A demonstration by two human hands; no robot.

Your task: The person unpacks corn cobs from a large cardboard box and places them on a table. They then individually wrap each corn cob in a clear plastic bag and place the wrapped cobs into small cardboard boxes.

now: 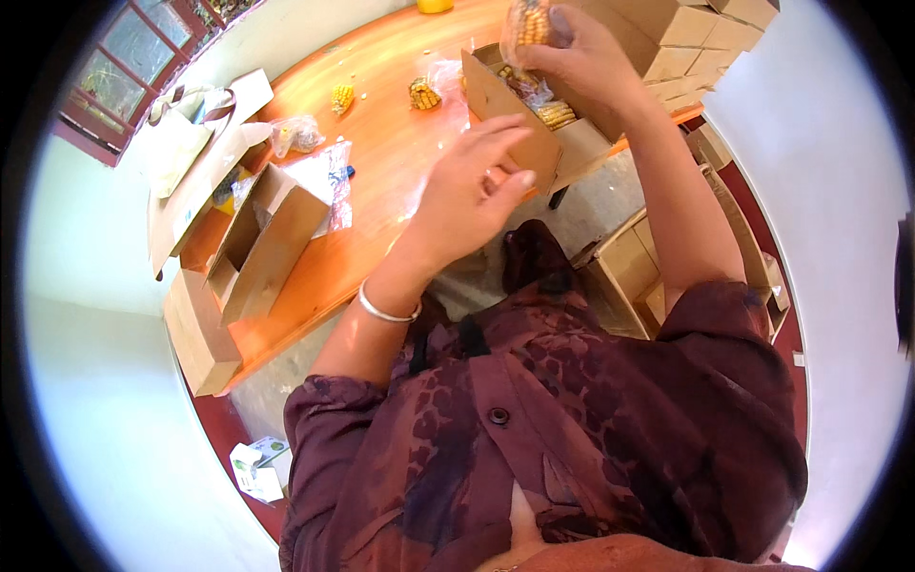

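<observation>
My right hand (582, 53) grips a piece of corn cob (530, 25) that seems to be in a clear plastic bag, raised over a cardboard box (511, 118). Inside that box lie more pieces of corn (555, 114) and some clear plastic. Beside the box's near wall, my left hand (468, 189) is held in the air with its fingers apart and nothing in it. Two cut corn pieces rest on the orange table (386, 136): a yellow one (343, 99) and a darker one (424, 94), the latter by a crumpled clear plastic bag (448, 79).
Open cardboard boxes (268, 243) and a cloth bag (182, 139) occupy the table's left end. A filled plastic bag (297, 134) and flat plastic packaging (325, 182) lie nearby. Stacked cartons (690, 43) stand at far right; an open carton (622, 264) sits on the floor below.
</observation>
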